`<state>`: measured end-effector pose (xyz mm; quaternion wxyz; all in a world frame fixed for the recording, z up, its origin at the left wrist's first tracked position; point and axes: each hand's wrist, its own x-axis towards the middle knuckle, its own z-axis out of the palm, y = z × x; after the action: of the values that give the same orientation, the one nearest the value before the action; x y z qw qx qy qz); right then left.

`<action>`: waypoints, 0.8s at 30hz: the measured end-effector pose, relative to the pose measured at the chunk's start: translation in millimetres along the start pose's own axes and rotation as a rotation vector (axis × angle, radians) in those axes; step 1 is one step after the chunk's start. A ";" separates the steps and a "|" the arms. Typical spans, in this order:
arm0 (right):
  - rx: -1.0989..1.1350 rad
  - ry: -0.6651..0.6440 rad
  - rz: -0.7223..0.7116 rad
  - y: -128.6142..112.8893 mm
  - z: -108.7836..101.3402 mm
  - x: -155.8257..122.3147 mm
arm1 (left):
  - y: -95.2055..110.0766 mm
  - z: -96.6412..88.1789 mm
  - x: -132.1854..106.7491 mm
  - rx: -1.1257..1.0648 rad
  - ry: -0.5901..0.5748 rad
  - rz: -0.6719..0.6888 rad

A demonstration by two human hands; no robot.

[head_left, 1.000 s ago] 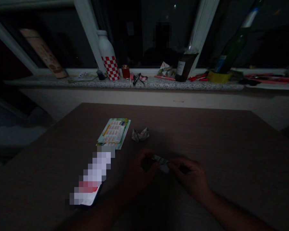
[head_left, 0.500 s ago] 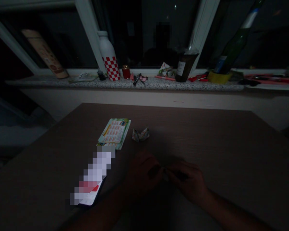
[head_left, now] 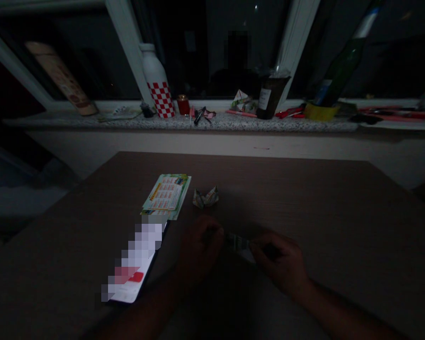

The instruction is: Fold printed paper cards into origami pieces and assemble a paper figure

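Over the table, a small folded piece of paper with a printed, partly pale surface is stretched between my hands. At its left end, the thumb and fingers of my left hand are closed on the edge, though darkness blurs the exact contact. My right hand pinches the other end between thumb and fingertips. Just beyond my left hand stands a small folded paper figure with two pointed ends. A stack of printed paper sheets lies to its left.
A lit phone, its screen partly blurred, lies left of my hands on the brown table. Along the windowsill stand a checkered white bottle, a tan tumbler, a dark cup and a green bottle.
My hands were close together with the paper mostly hidden. Now the left hand has drawn away to the left, and more of the paper shows between them.
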<state>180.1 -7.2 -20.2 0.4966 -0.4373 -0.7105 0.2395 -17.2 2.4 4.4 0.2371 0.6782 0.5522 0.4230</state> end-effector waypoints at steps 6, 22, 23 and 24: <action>0.009 -0.063 -0.012 1.1 2.3 0.3 | 0.8 6.4 -9.8 -0.022 -0.211 0.311; 0.035 -0.169 -0.028 0.2 1.8 0.2 | 0.6 7.3 -9.4 0.073 -0.213 0.394; 0.035 -0.181 -0.043 -0.1 1.6 -0.1 | 0.9 7.5 -9.6 0.079 -0.217 0.406; 0.036 -0.189 -0.060 -0.5 1.4 -0.3 | 1.2 7.7 -9.7 0.080 -0.220 0.417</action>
<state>178.6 -7.5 -20.5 0.4420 -0.3821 -0.7627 0.2774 -10.4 -6.1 -1.7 0.1761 0.8285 0.3873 0.3641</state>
